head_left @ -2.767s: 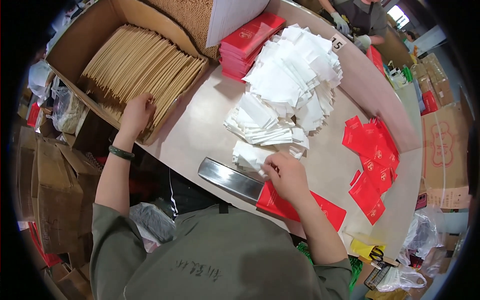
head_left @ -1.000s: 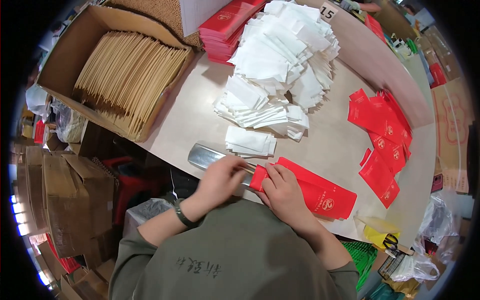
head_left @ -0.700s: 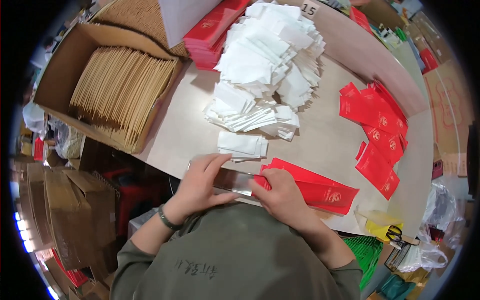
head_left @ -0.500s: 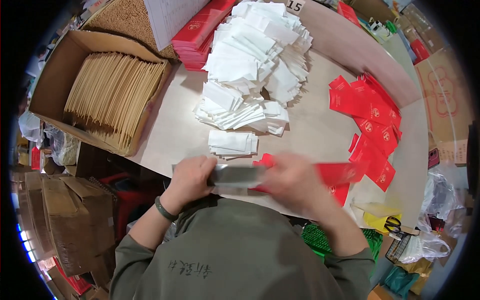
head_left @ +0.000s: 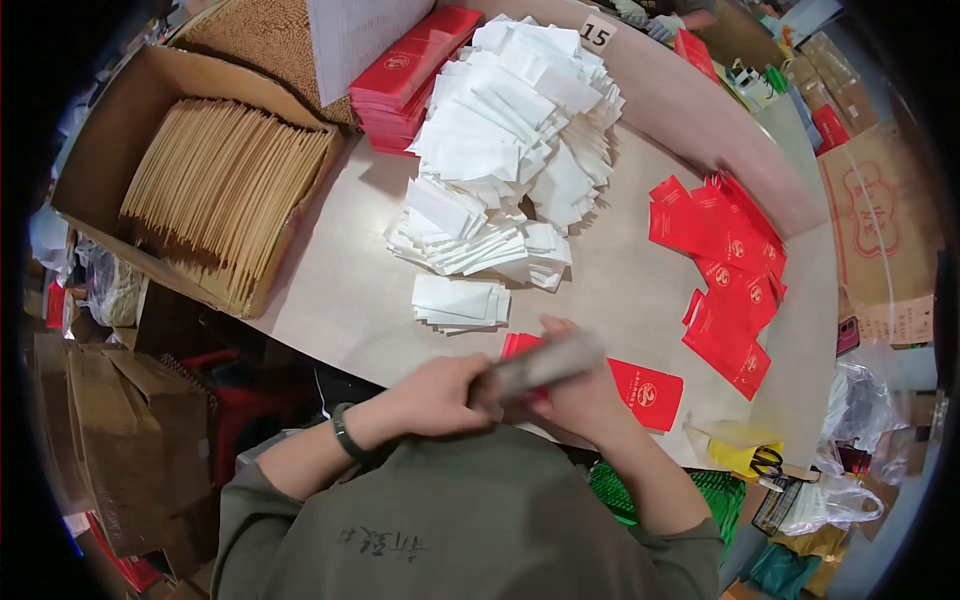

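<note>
My left hand [head_left: 435, 394] is closed around one end of a flat, grey, smeared strip [head_left: 545, 364] held low over the table's near edge. My right hand [head_left: 575, 392] is at the strip's other end, partly behind it, its fingers blurred. The strip tilts up to the right; its kind is too blurred to tell. Just beyond my right hand lie red printed paper sleeves [head_left: 650, 394], partly hidden by it. Ahead of my hands is a small stack of white folded paper packets [head_left: 460, 302], with a large heap of similar white packets [head_left: 500, 130] behind it.
On the left stands a cardboard box [head_left: 75, 175] of thin wooden sticks [head_left: 225, 200]. Stacked red sleeves [head_left: 405, 70] sit at the back; more red sleeves [head_left: 735, 270] are spread on the right. Black-handled scissors [head_left: 767, 461] lie near the right front edge. Another person's gloved hands [head_left: 655, 22] show behind the partition.
My hands have come closer together, and the grey strip has gone from level to tilted up at its right end. A red sleeve stretching right of my right hand no longer shows there.
</note>
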A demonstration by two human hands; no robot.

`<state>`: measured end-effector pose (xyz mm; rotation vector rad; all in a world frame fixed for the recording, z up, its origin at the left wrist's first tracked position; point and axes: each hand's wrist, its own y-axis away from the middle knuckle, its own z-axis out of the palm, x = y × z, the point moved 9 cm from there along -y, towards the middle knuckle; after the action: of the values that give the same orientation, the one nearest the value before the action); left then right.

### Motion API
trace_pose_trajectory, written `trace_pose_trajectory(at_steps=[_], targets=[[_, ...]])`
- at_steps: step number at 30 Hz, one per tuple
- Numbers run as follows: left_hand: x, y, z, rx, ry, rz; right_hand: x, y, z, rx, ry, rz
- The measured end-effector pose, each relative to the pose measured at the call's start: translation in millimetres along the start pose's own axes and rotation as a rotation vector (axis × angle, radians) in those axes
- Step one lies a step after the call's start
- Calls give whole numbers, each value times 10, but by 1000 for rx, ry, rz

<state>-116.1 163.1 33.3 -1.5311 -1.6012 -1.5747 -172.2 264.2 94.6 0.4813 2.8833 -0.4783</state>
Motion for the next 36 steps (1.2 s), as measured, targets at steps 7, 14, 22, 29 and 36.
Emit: trace_pose_trajectory(at_steps=[7,14,22,29,36], targets=[[-460,380,-613,650,-416,11,234,34,448,-216,-160,587],[-352,429,-561,309,-591,128,344,20,642,-247,-325,733],[-208,666,-1546,816,-531,333,270,-531,596,-123,-419,374],[-1264,1487,-3001,1102,-834,-417,401,-715,728,-3,-257,205],[-1276,1535,-2963,1190,-821,-220,211,-779,482,16,-243,215]])
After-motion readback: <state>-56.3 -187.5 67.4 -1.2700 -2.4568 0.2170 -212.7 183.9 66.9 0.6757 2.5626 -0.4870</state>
